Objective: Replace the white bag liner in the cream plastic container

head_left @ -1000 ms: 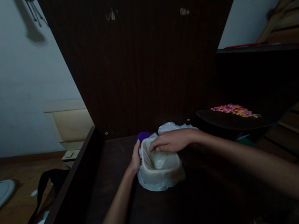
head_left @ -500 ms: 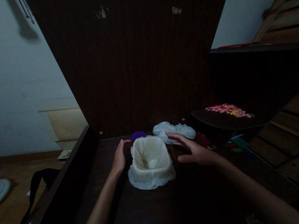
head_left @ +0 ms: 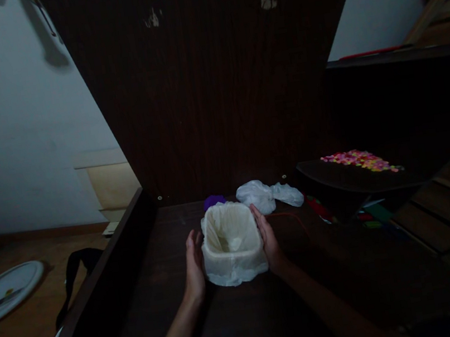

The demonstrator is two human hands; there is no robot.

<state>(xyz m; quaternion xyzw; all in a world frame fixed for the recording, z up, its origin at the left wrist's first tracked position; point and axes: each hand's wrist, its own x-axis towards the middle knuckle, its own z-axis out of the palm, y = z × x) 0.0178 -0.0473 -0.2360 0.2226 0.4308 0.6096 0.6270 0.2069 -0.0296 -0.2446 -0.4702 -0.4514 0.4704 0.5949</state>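
Observation:
A small squarish bin stands on the dark wooden surface, lined with a thin whitish plastic bag that is folded outward over its rim. My left hand lies along the bin's left side, fingers bent slightly and pointing away from me. On the opposite side my right hand presses against the bag-covered wall, with its fingertips near the back right corner. Between them the two hands clasp the bin. Behind the bin lie a crumpled whitish plastic bag and a purple bundle, partly hidden by the rim.
A tall dark panel rises at the back, and a low side board runs along the left. Pink and yellow small pieces sit on a rounded shelf at right. A white oval lid-like object is on the floor.
Both hands have closed in from beside the bin onto its sides. The flared bag edge now hangs closer to the bin's walls. The view has shifted slightly.

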